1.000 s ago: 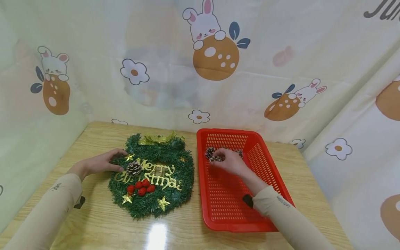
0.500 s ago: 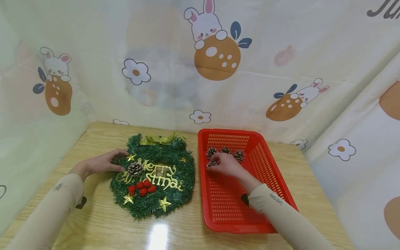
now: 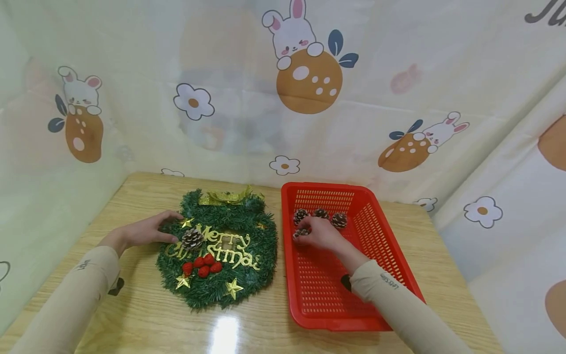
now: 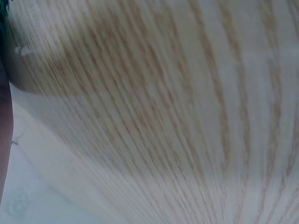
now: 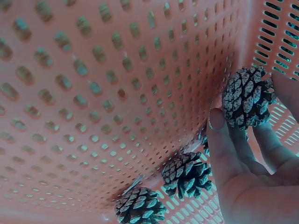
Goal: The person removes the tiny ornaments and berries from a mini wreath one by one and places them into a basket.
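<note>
Right hand (image 3: 320,233): thumb and fingers pinched a pinecone (image 5: 245,98) inside the red basket (image 3: 336,323), near its left wall; whether the cone touched the basket floor could not be told. Three further pinecones lay in the far part of the basket: one by the left wall (image 3: 301,216), one beside it along the far wall (image 3: 321,213) and one farther right (image 3: 339,220).

Left hand (image 3: 148,228): thumb and fingers were spread wide at the left edge of the green wreath (image 3: 261,260), which lay on the wood-grained counter (image 3: 261,334) to the left of the basket. The wreath bore a mounted cone (image 3: 192,239) near this hand, gold lettering reading "Merry Christmas", a cluster of red berries (image 3: 204,271), gold stars (image 3: 233,288) and, at its far edge, a gold ribbon (image 3: 225,197).

Both forearms wore beige sleeves (image 3: 66,300). Behind the counter hung a pale cloth (image 3: 239,54) printed with rabbits and flowers.
</note>
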`<state>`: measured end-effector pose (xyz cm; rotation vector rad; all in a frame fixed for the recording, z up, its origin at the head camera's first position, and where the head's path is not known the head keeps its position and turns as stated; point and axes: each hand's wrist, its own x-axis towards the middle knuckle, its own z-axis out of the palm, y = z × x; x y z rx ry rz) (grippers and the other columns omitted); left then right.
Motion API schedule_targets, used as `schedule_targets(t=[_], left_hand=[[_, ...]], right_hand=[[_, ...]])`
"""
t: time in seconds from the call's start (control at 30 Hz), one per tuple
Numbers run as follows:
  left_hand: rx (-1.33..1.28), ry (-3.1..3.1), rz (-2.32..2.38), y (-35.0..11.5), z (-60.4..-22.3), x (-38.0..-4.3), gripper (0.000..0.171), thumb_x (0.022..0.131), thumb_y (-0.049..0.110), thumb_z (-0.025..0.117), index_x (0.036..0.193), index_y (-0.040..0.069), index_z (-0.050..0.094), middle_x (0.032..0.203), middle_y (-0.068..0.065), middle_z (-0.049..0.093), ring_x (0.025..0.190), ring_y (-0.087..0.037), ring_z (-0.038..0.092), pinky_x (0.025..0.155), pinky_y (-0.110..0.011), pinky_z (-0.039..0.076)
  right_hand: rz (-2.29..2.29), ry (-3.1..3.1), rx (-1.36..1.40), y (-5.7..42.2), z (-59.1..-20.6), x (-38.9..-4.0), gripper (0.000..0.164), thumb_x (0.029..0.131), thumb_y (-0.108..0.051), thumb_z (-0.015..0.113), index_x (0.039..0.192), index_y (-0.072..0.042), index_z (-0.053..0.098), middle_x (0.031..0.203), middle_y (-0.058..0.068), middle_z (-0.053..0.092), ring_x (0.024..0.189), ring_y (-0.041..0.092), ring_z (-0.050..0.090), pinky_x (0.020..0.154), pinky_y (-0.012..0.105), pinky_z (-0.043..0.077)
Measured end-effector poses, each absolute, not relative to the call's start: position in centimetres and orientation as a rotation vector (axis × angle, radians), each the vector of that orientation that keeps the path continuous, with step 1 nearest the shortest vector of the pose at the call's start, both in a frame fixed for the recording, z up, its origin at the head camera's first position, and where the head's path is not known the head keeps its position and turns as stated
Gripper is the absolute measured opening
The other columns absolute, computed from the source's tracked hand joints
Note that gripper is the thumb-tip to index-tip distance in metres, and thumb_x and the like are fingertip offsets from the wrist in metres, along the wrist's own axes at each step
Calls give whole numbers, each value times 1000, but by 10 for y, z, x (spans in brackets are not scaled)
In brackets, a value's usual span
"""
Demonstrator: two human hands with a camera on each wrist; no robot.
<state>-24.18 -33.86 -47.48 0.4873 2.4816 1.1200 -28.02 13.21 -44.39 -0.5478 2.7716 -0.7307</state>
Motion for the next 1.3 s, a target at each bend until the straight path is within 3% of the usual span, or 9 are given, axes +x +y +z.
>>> schedule_targets(t=[0.73, 1.03, 1.3], left_hand=[[516, 2489, 1115, -337, -475, -245, 68, 92, 30, 69, 144, 3, 34, 146, -29, 34, 135, -51, 29, 106, -65, 27], [505, 2487, 1125, -339, -479, -245, 68, 92, 28, 69, 145, 4, 35, 147, -28, 33, 136, -50, 27, 107, -65, 26], [507, 2489, 1129, -340, -480, -244, 68, 92, 29, 69, 144, 4, 35, 147, -28, 33, 136, -50, 27, 106, -65, 27]], right_hand=[[-764, 2806, -555, 143, -436, -276, 39, 86, -18, 75, 120, -1, 65, 113, 13, 67, 102, 27, 63, 86, 44, 52], [-947, 2858, -434, 136, -412, -275, 55, 87, -32, 75, 131, -3, 57, 125, 16, 62, 111, 30, 59, 93, 46, 49], [-1034, 2868, -446, 122, -390, -270, 56, 88, -39, 72, 133, -9, 56, 132, 12, 59, 120, 31, 55, 95, 48, 47]])
